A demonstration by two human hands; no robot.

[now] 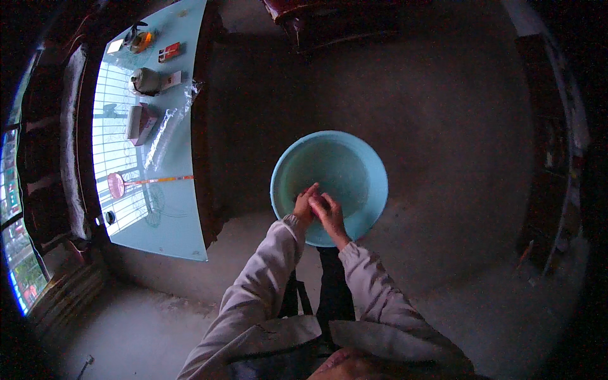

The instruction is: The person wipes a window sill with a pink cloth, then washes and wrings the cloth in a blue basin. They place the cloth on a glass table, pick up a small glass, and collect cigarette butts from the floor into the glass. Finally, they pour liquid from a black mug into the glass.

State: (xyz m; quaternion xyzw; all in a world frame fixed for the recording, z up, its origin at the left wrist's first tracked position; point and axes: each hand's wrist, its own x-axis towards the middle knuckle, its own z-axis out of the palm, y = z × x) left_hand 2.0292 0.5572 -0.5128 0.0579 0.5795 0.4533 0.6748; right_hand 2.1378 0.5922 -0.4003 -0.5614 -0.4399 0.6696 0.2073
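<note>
My left hand (304, 205) and my right hand (329, 213) meet above the near part of a round light-blue basin (378, 183). The right fingers touch the left hand around its fingers and thumb. Whether anything small lies between them is hidden by the hands and the dim light. The basin looks greenish inside, and I cannot tell how much liquid it holds. Its near rim lies beneath my wrists, close to my dark-trousered legs (332, 285).
On my left stands a glass-topped table (178, 228). It bears a pale pot (145, 80), a glass pot (140, 42), a red packet (169, 52), a box (140, 124), crumpled clear plastic (161, 135) and a pink long-handled implement (116, 185). Dark furniture (332, 23) stands ahead on the concrete floor (427, 118).
</note>
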